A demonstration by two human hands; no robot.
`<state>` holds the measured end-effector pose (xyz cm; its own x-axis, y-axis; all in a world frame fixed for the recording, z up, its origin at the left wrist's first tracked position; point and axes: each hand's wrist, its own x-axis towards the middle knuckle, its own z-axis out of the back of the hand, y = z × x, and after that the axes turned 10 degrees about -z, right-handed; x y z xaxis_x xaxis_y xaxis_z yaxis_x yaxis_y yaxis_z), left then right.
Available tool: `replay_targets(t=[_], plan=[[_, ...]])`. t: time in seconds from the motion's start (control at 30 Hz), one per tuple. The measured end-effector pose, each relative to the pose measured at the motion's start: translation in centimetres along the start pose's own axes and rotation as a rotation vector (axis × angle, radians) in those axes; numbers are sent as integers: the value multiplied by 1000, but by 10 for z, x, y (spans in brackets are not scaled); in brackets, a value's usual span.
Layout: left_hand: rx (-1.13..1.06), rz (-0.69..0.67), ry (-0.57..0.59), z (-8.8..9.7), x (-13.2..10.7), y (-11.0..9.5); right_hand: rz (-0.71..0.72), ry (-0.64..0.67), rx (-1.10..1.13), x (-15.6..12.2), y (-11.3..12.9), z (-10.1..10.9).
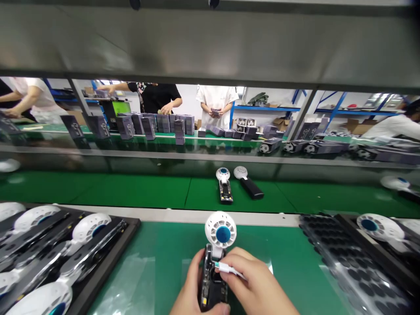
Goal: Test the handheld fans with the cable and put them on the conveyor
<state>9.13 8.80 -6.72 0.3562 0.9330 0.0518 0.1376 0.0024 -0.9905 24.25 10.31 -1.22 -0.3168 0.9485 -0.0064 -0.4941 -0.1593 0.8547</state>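
Note:
Low in the middle, my left hand (187, 289) is wrapped around the dark body of a small handheld fan (220, 229). Its round white head with a blue centre points up, away from me. My right hand (256, 280) pinches a white cable plug (224, 267) between thumb and fingers. The plug's teal-coloured tip lies over the upper part of the fan's body; whether it is inserted cannot be made out. Past my hands, two more handheld fans (225, 192) lie on the green conveyor belt (157, 190), one dark side up.
At left a black tray (131, 227) holds several fans. On the right is a sheet of black round pads (357, 262), beside another tray with fans. Several purple boxes (180, 132) stand on the far bench, with co-workers (216, 103) behind it. A metal shelf (210, 48) hangs overhead.

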Motion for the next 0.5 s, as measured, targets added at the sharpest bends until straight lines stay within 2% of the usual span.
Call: replay_targets(t=[0.1,0.3,0.5], plan=[[29,19,28,0,-1,-2,-8,-4,-9,-1,3,-1],[104,97,-43,-2,-2,-4,-38,-25,-23,-2,2,-1],[35,83,-92,-5,-4,0,-113,-44,71,-3,4,-2]])
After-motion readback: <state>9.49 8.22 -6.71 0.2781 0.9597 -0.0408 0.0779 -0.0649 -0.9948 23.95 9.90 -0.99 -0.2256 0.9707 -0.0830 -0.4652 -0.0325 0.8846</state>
